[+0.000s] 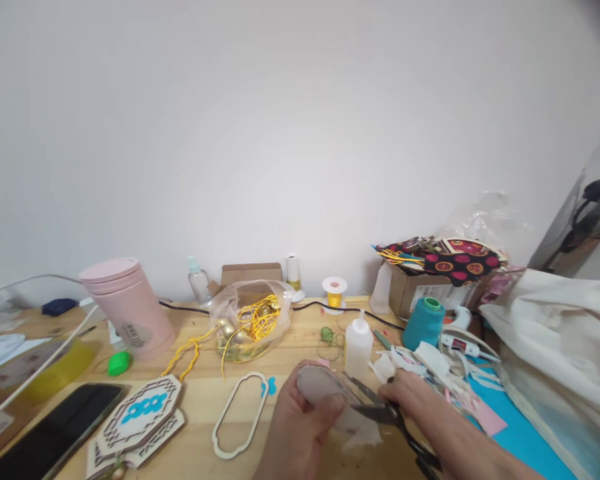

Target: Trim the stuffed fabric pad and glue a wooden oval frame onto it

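Near the bottom middle, my left hand (303,427) pinches a pale piece of material (316,385) with a rounded edge, thumb on top. My right hand (420,400) is wrapped round black-handled scissors (383,415). Their blades are apart and lie at the right edge of the pale piece, where a ragged flap hangs below. Left of my left hand, a white scalloped frame (219,427) lies flat on the wooden table (197,433), with a small blue cutout (272,385) beside it. Just beyond the hands stands a white squeeze bottle (359,347).
A phone (55,430), octagonal ornaments (140,413) and a pink cup (130,313) are at the left. Behind lie a bag of yellow cord (255,320) and a spool (335,293). On the right are teal thread (424,323), scraps (435,360), a box (413,293) and white cloth (570,347).
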{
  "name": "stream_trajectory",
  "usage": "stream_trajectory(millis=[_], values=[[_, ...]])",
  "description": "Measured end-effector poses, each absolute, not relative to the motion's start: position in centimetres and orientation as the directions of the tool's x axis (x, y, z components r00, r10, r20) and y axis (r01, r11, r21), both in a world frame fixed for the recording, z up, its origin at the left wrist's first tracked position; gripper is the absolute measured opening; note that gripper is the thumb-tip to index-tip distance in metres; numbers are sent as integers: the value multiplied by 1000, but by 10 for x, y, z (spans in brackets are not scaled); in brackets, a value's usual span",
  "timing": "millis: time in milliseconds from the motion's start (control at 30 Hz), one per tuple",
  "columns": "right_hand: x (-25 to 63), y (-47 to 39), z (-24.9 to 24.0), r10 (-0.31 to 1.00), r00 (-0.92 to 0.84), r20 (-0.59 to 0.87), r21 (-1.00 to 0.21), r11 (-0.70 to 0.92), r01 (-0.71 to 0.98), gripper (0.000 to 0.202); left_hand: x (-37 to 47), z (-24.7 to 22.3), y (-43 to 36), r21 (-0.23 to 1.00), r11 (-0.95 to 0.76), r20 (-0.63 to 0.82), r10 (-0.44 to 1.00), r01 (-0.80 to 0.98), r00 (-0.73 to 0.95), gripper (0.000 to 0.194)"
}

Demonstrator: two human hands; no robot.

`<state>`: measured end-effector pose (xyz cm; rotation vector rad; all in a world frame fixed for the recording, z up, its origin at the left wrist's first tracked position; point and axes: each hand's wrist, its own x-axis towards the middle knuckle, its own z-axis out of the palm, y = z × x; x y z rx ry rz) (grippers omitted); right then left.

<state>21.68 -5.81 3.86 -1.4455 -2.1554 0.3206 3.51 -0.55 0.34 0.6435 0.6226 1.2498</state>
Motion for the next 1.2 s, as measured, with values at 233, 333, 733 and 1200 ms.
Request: stream_trajectory(millis=[233,333,733,1200], values=[[221,-51,26,910,-272,314,-487,400,776,41,32,1,-4,756,204,-103,976,-622,194,30],[209,-47,32,921,-299,249,-474,385,792,39,35,2,-6,743,213,-87,971,-635,223,28],[200,-48,29,930,-302,208,-452,365,814,32,40,0,-7,713,233,-84,965,-661,249,30],[197,-49,25,923,-282,262,-353,363,862,17,42,6,-11,687,273,-140,959,-674,245,32]])
